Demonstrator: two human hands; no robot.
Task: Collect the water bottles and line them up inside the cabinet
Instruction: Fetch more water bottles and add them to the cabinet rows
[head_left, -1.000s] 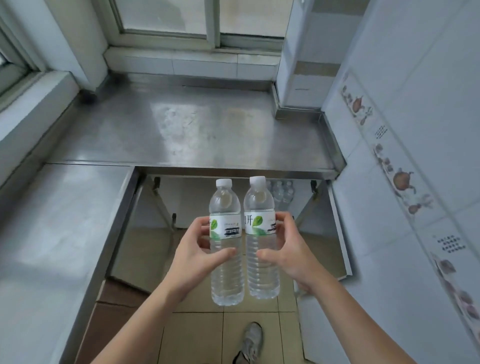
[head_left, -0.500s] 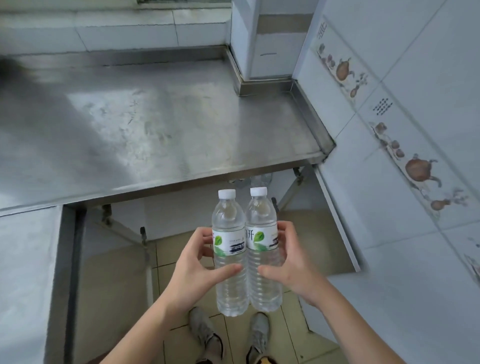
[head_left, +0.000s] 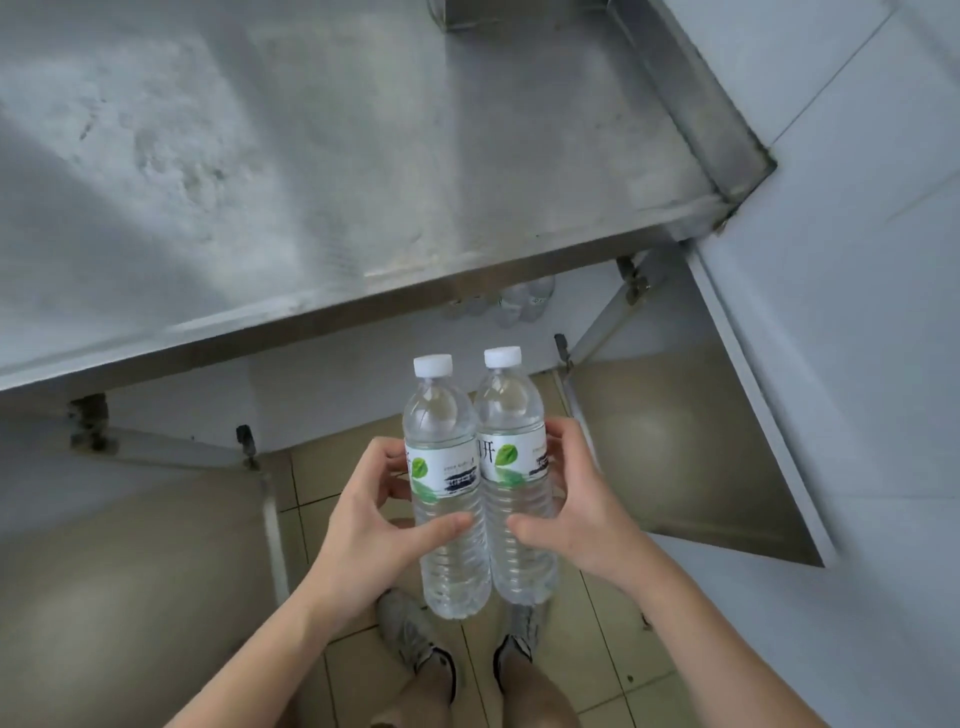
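Left hand (head_left: 363, 525) grips the left bottle (head_left: 449, 499); right hand (head_left: 582, 512) grips the right bottle (head_left: 517, 483). Both bottles stand upright, touching, near the open cabinet (head_left: 691, 452), where more bottles (head_left: 519, 301) sit far inside under the steel counter (head_left: 363, 156).

We cannot count the bottles in the cabinet (head_left: 524, 301): they are small, blurred, and their tops are hidden by the front edge of the steel counter (head_left: 363, 156), which is itself cut off at the top and left. On the left bottle (head_left: 449, 488) the label wraps out of sight behind the left hand (head_left: 371, 525), and the print is too small for us to read. The right hand (head_left: 576, 514) hides the far side of the right bottle (head_left: 514, 483). Both bottle bases cover the toes of the shoes (head_left: 410, 631). The forearms and legs run off the bottom edge. The open right cabinet door (head_left: 691, 447) is blurred at its lower corner.
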